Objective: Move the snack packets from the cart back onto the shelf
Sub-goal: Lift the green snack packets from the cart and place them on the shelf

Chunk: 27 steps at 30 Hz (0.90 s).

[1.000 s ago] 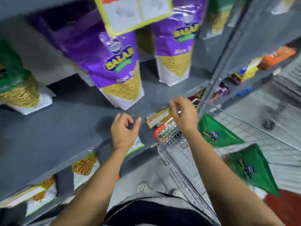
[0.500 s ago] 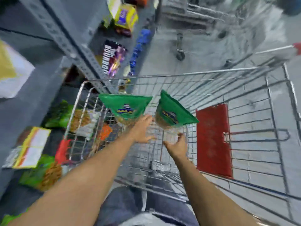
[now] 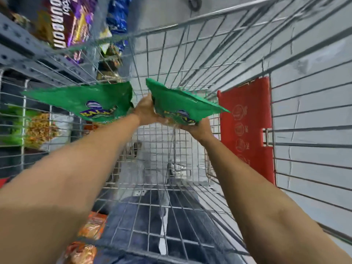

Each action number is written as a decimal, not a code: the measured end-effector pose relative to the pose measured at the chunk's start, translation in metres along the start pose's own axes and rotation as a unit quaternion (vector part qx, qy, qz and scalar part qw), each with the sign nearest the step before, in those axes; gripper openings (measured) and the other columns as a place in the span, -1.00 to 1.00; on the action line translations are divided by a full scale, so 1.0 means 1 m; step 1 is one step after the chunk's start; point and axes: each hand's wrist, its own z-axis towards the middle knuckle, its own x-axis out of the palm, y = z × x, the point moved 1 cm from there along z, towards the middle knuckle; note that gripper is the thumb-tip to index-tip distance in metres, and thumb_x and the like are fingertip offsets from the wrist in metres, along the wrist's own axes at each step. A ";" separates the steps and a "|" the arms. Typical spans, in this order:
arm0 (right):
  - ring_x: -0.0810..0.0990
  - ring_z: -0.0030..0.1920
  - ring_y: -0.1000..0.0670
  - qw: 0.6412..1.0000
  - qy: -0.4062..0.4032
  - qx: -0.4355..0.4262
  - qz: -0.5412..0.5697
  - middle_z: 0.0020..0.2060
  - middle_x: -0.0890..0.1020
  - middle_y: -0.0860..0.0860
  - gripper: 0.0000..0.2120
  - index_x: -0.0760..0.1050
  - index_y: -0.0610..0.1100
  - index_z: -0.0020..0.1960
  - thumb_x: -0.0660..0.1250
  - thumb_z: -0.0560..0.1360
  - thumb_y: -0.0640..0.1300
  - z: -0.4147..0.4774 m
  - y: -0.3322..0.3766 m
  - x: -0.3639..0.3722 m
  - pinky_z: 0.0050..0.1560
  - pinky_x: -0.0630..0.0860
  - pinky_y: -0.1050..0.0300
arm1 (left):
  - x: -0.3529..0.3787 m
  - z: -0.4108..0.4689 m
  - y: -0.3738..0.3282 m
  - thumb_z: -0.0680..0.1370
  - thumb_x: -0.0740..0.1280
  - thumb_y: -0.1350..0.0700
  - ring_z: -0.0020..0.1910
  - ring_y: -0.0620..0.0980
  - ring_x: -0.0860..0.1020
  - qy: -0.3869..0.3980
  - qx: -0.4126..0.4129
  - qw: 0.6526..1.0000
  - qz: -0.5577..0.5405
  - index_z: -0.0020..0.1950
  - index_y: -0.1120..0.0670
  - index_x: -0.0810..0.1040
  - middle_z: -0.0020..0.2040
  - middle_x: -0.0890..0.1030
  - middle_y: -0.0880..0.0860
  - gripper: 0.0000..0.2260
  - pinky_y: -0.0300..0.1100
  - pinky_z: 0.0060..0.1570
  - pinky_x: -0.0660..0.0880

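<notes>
Two green snack packets hang over the wire cart [image 3: 190,22]. The left green packet [image 3: 83,103] lies just left of my left hand [image 3: 144,110], which grips it at its right lower corner; the fingers are mostly hidden. My right hand [image 3: 198,127] holds the right green packet [image 3: 181,105] from underneath. Both packets are lifted off the cart's floor and tilted, and their near corners almost meet above my left hand.
A red flap [image 3: 245,130] stands on the cart's right side. The grey shelf [image 3: 13,37] runs along the left, with a purple biscuit pack [image 3: 59,21], blue packs [image 3: 118,18] and a green-and-yellow snack bag [image 3: 38,128] behind the wire. Orange packets [image 3: 93,225] lie low on the left.
My view swung from the shelf to the cart. Both hands reached into the cart, closed on the two green packets and raised them.
</notes>
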 end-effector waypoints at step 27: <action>0.59 -0.31 0.34 0.932 0.316 -0.170 -0.052 -0.41 0.64 0.34 -0.62 0.64 -0.19 -0.06 0.59 0.13 -0.30 -0.170 0.283 -0.031 -0.20 0.51 0.38 | -0.112 -0.338 -0.022 0.15 0.62 0.26 0.05 -0.16 0.56 -0.234 0.054 0.936 -0.258 0.10 -0.04 0.47 0.17 0.57 0.07 -0.38 -0.30 0.08 0.53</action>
